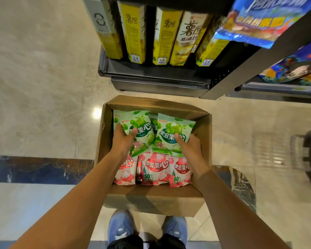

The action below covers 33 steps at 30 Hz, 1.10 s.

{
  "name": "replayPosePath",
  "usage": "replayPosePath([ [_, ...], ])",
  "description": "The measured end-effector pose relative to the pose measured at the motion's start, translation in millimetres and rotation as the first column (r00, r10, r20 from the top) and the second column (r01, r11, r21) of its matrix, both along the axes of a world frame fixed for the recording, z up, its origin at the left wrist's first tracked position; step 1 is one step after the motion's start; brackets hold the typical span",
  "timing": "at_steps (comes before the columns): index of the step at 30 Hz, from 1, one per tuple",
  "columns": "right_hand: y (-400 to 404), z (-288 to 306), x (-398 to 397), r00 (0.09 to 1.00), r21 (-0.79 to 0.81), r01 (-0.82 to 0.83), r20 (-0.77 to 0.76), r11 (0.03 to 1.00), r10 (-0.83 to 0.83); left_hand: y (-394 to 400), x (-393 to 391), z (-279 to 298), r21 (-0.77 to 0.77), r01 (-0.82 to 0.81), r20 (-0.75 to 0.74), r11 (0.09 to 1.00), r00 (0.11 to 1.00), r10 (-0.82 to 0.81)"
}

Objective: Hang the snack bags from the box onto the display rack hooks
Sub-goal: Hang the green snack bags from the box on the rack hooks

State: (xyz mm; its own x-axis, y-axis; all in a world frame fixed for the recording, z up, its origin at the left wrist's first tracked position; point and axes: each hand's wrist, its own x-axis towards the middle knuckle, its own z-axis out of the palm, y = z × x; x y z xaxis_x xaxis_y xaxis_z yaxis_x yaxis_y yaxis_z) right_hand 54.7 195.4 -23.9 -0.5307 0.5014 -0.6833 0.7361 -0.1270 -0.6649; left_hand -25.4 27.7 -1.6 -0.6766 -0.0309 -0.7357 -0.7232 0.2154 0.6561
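Now both hands are inside the cardboard box, at its far half. The left hand closes on one green snack bag; the right hand closes on another green bag. Pink bags lie in the box's near half. Gripped low, each slippery bag could slide out or tilt, so finding its hanging hole becomes difficult.

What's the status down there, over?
Left hand gripping one green snack bag; right hand gripping another. Both inside brown cardboard box. Nothing obstructing.
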Motion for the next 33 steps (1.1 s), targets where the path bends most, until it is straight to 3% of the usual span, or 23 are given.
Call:
replayPosePath([
  [4,4,49,11,0.994,-0.113,-0.021,-0.112,0.993,0.008,-14,-1,40,0.051,0.025,0.015,0.998,1.000,-0.025],
  [9,17,133,9,0.971,-0.316,0.100,-0.175,0.944,-0.161,-23,-5,115,0.195,-0.001,0.104,0.981,0.994,-0.020],
  [14,35,246,-4,0.945,-0.473,0.068,-0.251,0.878,-0.209,-18,-10,219,0.293,0.024,0.001,0.956,1.000,-0.026],
  [20,44,394,-16,0.915,-0.426,-0.075,-0.389,0.901,-0.108,-13,-17,357,0.280,0.065,-0.180,0.958,0.984,-0.014],
  [28,28,591,-2,0.874,-0.305,-0.091,-0.481,0.948,-0.071,-4,-15,559,0.366,0.151,-0.349,0.918,0.937,-0.015],
  [33,26,701,16,0.786,-0.362,-0.092,-0.599,0.928,-0.155,-5,-12,675,0.345,0.255,-0.485,0.903,0.872,-0.061],
])
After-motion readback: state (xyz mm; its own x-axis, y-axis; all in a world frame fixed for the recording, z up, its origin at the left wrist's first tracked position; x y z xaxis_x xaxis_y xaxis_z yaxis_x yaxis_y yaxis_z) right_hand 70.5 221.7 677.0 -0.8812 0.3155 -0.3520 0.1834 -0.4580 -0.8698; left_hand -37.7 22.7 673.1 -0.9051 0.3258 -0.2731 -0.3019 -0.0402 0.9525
